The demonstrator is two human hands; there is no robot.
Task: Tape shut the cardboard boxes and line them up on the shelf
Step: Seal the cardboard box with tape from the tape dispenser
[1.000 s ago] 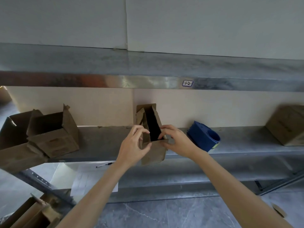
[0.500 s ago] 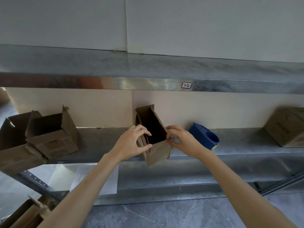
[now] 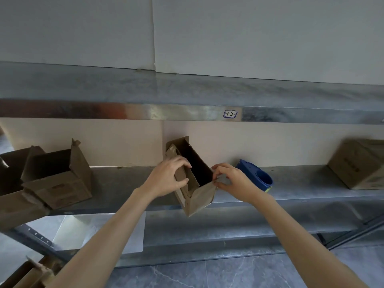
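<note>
The middle shelf is grey metal. At nine o'clock an open box sits on it askew, a second box touching its left side; both jut past the front edge. A blue dispenser lies at four o'clock, a shut box at three. At six, a narrow box tilts over the front edge, perhaps resting on it. The top shelf bears a label. On the lower shelf, paper lies at seven.
</note>
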